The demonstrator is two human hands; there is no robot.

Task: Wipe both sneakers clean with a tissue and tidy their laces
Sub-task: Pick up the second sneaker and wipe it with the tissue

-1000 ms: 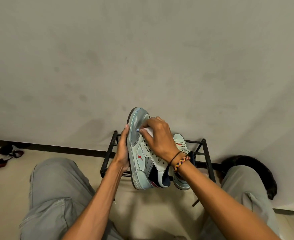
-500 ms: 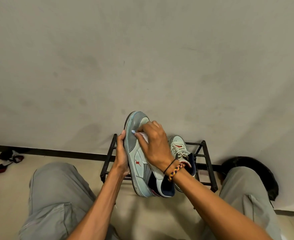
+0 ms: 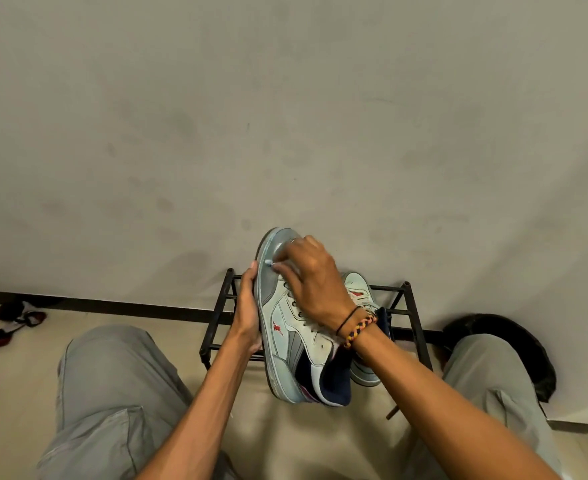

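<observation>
Held sneaker [image 3: 287,323] gripped along sole by left hand [image 3: 249,311], above rack [image 3: 216,327] front edge | tissue [image 3: 269,262] pinched at toe by right hand [image 3: 315,282] | second sneaker [image 3: 358,289] on rack's right half.

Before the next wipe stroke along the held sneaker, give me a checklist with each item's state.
1. Left hand holds the held sneaker by its sole side: ok.
2. Right hand pinches the tissue: ok.
3. Tissue touches the toe area: ok.
4. Tissue clean enough to keep using: cannot tell.
5. Held sneaker's laces tidy: cannot tell, hand covers them.
6. Second sneaker rests on the rack: ok.
</observation>
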